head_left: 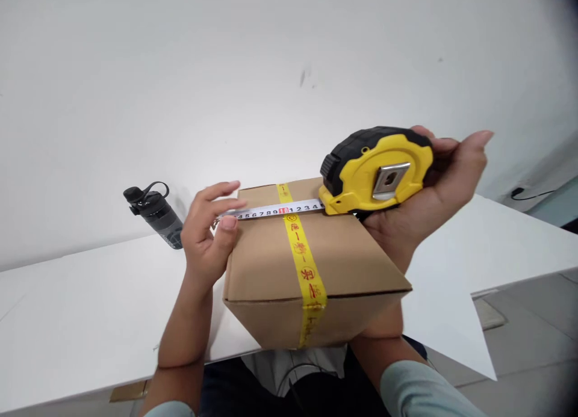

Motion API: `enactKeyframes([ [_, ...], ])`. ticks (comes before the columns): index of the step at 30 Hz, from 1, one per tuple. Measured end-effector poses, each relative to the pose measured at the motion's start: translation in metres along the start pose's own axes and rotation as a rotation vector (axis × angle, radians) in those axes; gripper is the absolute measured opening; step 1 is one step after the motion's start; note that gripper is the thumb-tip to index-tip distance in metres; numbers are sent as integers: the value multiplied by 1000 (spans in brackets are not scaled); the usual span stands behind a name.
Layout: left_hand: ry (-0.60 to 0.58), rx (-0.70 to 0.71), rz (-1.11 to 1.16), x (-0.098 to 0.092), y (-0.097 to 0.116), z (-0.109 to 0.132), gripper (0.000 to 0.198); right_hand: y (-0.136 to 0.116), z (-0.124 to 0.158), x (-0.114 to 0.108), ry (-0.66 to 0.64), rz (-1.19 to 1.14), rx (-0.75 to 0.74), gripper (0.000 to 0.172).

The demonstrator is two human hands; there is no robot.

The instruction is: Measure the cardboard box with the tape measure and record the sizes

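A brown cardboard box (271,260) sealed with a strip of yellow printed tape (303,266) sits on the near edge of a white table (81,321). My right hand (433,188) is wrapped around a yellow and black tape measure (377,169) at the box's far right corner. Its white blade (275,211) runs left across the box's top. My left hand (210,233) pinches the blade's end at the box's left edge, thumb pressed against the side.
A dark water bottle (156,215) lies on the table behind my left hand, near the white wall. A black cable (526,194) shows at the far right. Grey floor lies below the table's right edge.
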State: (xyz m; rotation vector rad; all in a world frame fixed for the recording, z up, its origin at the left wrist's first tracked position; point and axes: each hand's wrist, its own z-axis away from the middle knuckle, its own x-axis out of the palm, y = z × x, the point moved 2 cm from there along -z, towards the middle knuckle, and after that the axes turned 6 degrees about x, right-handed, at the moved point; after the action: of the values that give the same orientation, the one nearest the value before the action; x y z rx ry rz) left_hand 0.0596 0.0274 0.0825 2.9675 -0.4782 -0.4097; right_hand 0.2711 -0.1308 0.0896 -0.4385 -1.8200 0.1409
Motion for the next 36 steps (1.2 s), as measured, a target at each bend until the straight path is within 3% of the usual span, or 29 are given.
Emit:
enactKeyframes([
  [3, 41, -40, -184, -9, 5, -3, 19, 5, -2, -2, -46, 48, -4, 35],
  [6, -38, -133, -231, -16, 14, -6, 17, 4, -1, -2, -145, 187, -33, 33],
  [11, -163, -287, -193, -22, 25, -6, 21, -5, 7, -2, -353, 406, -180, 29],
  [15, -188, -292, -98, -17, 23, -5, 30, -8, 4, -7, -598, 562, -168, 39],
  [18, -179, -268, -3, -11, 19, -5, 39, -9, 0, -13, -681, 674, -247, 47],
  [23, -104, -189, 17, -5, 14, -5, 36, -12, 2, -13, -716, 518, -398, 41],
  [28, -136, -127, -92, -8, 11, -7, 39, -22, 9, -8, -935, 308, -384, 43],
  [31, -176, -203, -86, -11, 10, -6, 41, -32, 13, -7, -991, 347, -425, 37],
  [36, -313, -330, 112, -14, 4, -3, 43, -45, 24, -7, -1012, 557, -510, 30],
])
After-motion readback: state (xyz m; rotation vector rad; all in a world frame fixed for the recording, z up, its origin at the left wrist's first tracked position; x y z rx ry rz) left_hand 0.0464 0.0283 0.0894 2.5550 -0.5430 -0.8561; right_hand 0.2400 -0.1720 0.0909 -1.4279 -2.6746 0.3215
